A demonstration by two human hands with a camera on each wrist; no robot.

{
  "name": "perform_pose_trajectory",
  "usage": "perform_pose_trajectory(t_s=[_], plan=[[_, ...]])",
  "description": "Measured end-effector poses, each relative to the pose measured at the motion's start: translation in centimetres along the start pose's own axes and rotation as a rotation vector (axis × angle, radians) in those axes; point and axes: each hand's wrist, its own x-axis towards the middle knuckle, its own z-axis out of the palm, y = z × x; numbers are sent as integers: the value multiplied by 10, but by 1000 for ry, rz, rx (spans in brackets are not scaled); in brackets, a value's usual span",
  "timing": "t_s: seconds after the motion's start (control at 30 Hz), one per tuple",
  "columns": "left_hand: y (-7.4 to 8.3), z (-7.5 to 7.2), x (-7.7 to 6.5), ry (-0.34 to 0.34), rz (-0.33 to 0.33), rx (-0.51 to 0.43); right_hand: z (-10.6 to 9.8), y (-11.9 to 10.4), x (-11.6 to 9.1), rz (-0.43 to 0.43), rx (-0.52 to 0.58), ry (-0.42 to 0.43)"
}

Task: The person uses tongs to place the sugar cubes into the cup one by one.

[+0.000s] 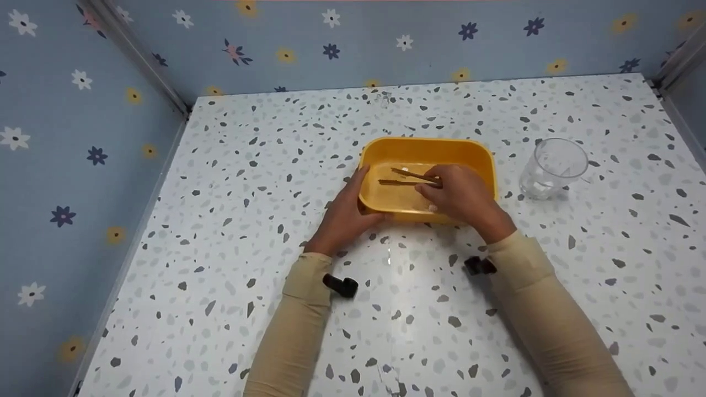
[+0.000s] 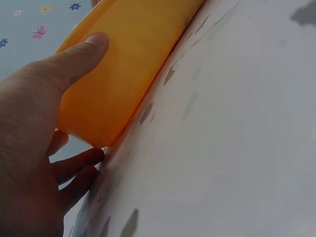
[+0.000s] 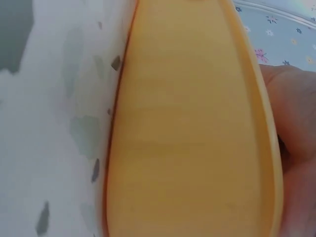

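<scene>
A yellow rectangular plastic container (image 1: 386,204) stands on the table. My left hand (image 1: 347,212) grips its near left corner, the thumb (image 2: 81,59) lying along the near wall and the other fingers round the left side. Over the inside of the container, my right hand (image 1: 460,193) holds a pair of brown tweezers (image 1: 405,183). Their two prongs point left and are spread apart. Close by the upper prong, a small white bit (image 1: 405,170) lies on the container's floor. In the right wrist view the near wall (image 3: 187,123) hides most of the right hand (image 3: 296,113) and all of the tweezers.
A clear drinking glass (image 1: 554,168) stands upright to the right of the container. The white speckled tabletop (image 1: 248,182) meets a blue flowered panel (image 1: 375,49) at the back and another panel (image 1: 66,165) on the left.
</scene>
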Motion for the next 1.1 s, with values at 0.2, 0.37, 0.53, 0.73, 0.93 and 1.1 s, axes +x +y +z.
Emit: perform_pose_trajectory(t_s=[0.2,0.37,0.53,0.73,0.93,1.1], plan=[[-1,0,1,11,16,-17,-7,7,-1,26,29,43],[-1,1,2,3,19,-11,-7,11,-1,61,-19,64],[-2,2,1,7,5,-11,-5,11,-1,59,-31,53],[-2,4,3,11,24,-4,-5,14,-1,52,-69,55],[-3,3,2,14,38,-12,-3,15,-1,35,-75,60],[-3,2,2,13,40,-22,-1,15,-1,21,-91,70]])
